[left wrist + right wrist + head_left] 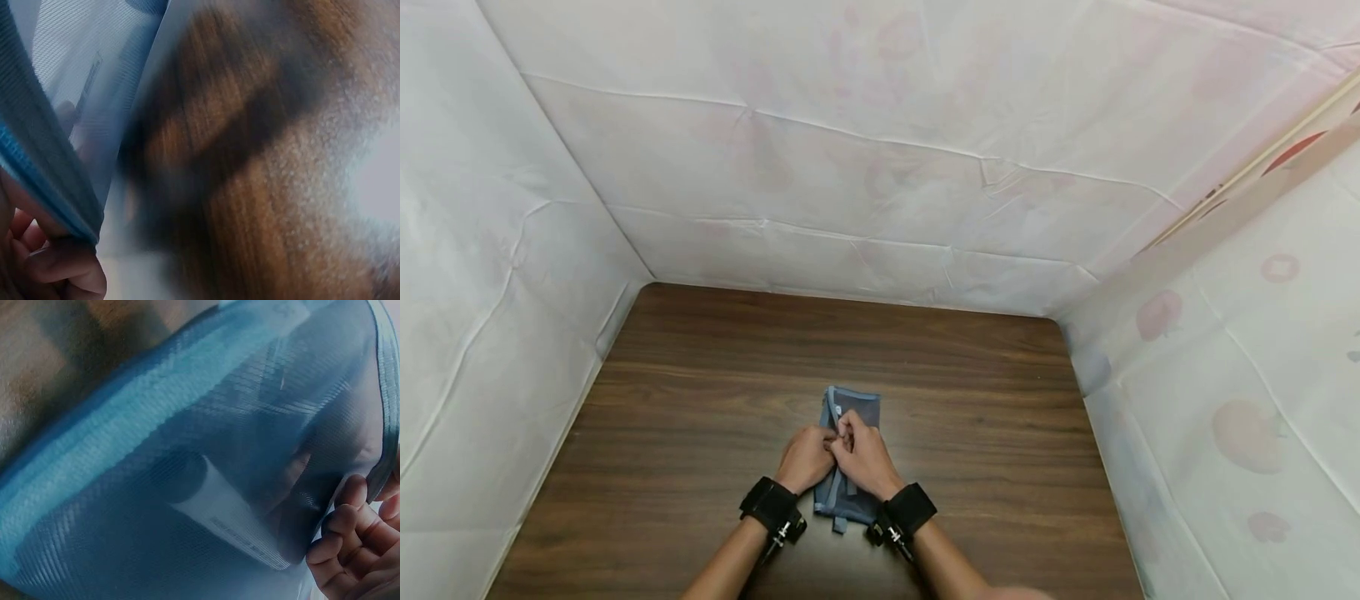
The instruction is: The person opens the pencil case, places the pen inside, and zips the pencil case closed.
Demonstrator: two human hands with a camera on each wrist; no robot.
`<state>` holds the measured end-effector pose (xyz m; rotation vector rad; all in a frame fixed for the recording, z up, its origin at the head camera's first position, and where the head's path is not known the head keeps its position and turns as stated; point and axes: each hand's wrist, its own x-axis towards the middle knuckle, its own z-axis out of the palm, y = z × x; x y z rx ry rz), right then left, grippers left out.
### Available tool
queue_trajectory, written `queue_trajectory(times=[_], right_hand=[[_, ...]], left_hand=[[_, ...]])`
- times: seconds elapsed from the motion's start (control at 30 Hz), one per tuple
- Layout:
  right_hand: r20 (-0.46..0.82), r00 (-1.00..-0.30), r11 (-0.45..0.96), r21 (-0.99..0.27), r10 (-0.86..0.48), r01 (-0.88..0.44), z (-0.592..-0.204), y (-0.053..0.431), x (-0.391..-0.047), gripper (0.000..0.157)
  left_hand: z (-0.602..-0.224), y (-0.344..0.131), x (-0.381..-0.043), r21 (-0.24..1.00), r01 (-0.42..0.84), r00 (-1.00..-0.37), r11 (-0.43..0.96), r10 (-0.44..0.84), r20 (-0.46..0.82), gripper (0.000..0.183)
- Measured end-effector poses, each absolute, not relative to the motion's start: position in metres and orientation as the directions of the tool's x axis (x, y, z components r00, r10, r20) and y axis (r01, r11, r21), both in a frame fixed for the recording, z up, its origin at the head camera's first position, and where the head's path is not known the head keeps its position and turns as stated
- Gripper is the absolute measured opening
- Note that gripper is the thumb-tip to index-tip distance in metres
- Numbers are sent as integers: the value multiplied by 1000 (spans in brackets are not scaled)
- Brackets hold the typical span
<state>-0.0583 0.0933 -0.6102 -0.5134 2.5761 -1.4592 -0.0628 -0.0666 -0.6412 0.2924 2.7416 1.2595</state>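
A blue-grey mesh zipper pouch [867,405] lies on the wooden table, upright in front of the person. My left hand [806,459] pinches the zippered edge [47,172] of its opening, fingers curled in the left wrist view. Close beside it, my right hand [868,463] pinches the mesh at the other side of the opening. The right wrist view shows these fingertips [353,490] on the thin edge. Through the mesh shows a white tube-like item [234,519] with small print, lying inside the pouch. Both hands cover the middle of the pouch.
The dark wood table [715,358] is enclosed by white sheeting [850,192] at the back and both sides. A small fabric tab [839,525] sticks out from the pouch's near edge. Black camera straps [769,502] wrap both wrists.
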Motion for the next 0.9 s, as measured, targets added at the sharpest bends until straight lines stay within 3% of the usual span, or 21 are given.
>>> queue_trajectory(times=[0.43,0.7,0.9], right_hand=[[44,-925,457,-860,-376,-227,-610,90,-57,17],[62,-925,455,-857,-375,-242,-613,91,-57,16],[55,-925,469,-850,-375,-240,-616,93,-56,16]], left_hand=[[-649,-64,-62,720,117,-978,684,205,-37,27],[-655,-71,-64,756,231,-949,613,315,35,32],[-641,-84,-65,818,91,-949,567,298,-101,17]])
